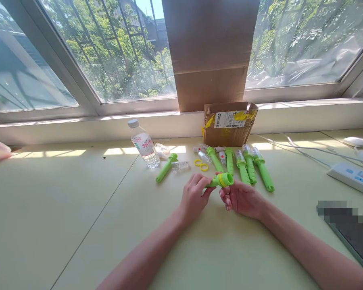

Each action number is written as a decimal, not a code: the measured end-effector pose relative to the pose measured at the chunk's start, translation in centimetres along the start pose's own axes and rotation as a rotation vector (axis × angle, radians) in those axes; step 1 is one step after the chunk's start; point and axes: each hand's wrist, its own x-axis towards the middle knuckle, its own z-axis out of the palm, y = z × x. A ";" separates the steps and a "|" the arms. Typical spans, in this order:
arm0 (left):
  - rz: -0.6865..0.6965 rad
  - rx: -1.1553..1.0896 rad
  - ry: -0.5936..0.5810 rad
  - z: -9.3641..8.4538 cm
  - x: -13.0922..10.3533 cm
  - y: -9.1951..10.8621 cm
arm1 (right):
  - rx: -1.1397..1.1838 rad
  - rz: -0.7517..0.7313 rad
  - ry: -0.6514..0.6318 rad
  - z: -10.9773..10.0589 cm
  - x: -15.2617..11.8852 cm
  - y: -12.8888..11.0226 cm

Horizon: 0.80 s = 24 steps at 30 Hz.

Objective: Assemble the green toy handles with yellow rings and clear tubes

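Note:
My left hand is closed around a green plastic handle. The handle's open threaded end points right, and a yellow ring sits around its neck. Beside that end is my right hand, palm up, with its fingers loosely curled and nothing visibly gripped. Two loose yellow rings lie just beyond the hands. Several more green handles lie behind my right hand, some with clear ribbed caps. To the left, another green handle lies beside clear plastic caps.
A water bottle stands at the back left. An open cardboard box is against the window wall, with small white parts before it. On the right are a power strip, cables and a phone.

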 end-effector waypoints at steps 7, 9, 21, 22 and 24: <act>0.014 0.035 0.028 0.0 0.0 0.0 | 0.000 0.019 -0.012 0.0 0.0 0.2; 0.005 0.058 0.036 0.0 0.0 0.0 | 0.002 0.014 0.005 0.0 0.1 0.2; -0.044 -0.025 -0.137 -0.3 0.3 0.4 | 0.029 -0.088 0.116 -0.7 0.5 0.0; -0.041 -0.046 -0.149 -0.3 0.3 0.4 | 0.033 -0.085 0.113 -0.8 0.5 0.0; -0.037 -0.077 -0.143 -0.4 0.3 0.5 | 0.035 -0.072 0.114 -0.8 0.4 -0.1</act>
